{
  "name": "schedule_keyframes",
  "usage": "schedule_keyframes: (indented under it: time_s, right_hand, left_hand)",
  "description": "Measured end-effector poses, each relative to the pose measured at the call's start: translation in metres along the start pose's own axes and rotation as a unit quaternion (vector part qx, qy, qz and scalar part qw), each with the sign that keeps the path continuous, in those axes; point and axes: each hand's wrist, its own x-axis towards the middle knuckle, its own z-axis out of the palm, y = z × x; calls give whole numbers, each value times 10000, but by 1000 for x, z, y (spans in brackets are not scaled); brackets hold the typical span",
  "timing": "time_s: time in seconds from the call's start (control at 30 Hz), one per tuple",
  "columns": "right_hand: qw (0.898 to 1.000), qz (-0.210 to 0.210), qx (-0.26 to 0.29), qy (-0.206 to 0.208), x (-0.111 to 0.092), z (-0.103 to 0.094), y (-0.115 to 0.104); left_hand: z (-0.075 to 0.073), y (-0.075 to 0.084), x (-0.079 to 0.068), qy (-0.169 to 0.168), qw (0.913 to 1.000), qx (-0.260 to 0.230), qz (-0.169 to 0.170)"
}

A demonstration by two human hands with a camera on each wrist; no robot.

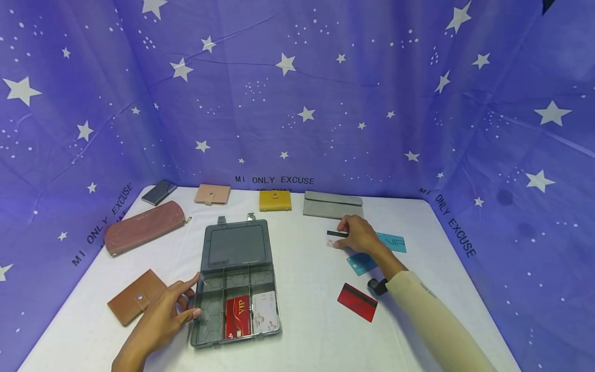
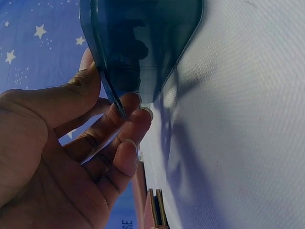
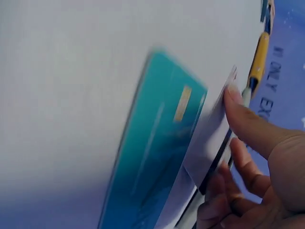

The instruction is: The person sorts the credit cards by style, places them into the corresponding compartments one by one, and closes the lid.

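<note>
My right hand (image 1: 360,236) pinches a white card (image 1: 331,238) with a black stripe, at the right of the table. In the right wrist view the thumb and fingers hold that card (image 3: 208,138) by its edges, tilted beside a teal card (image 3: 157,129). My left hand (image 1: 162,316) grips the left side wall of a grey see-through compartment box (image 1: 208,323). Its lid (image 1: 238,245) lies folded back. Inside, a red VIP card (image 1: 238,316) and a pale flowered card (image 1: 265,311) occupy the front middle and front right compartments.
Near my right forearm lie teal cards (image 1: 392,242), (image 1: 361,263) and a red striped card (image 1: 357,302). Along the back are a dark holder (image 1: 159,192), pink (image 1: 213,194), yellow (image 1: 275,201) and grey (image 1: 332,205) wallets. A mauve pouch (image 1: 146,227) and brown wallet (image 1: 136,297) lie left.
</note>
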Motion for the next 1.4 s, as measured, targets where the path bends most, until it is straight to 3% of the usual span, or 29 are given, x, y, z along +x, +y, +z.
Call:
schedule_keyframes:
  time_s: [0.23,0.5,0.63,0.77,0.97,1.17,1.3,1.4]
  right_hand:
    - [9933,-882,746,-32,-21,4,-27]
    - [9612,-1469,2268,-555,-53,12,-88]
    - [9493,-1653,2580,-695,-68,29,-114]
    - [9452,-1675,2708,-719,-82,47,-135]
    - [9557,-2049,2084,-350,-95,70,-151]
    - [9724,-2291,431,50,-104,82,-155]
    - [9684,-2401,-671,2,-108,83,-154]
    - [9649,-2497,-774,-260,-109,81,-150]
  left_hand:
    - [1,0,0,21,10000,-5,-6]
    - [0,1,-1,-27,10000,34,-51]
    - [0,1,-1,26,10000,20,30]
    - [1,1,-1,84,9999,13,89]
    - [2,1,0,9,10000,2,23]
    - [2,2,0,-52,10000,-9,16]
    - [2,1,-1,-29,10000,40,56]
    - [1,1,0,-36,10000,19,39]
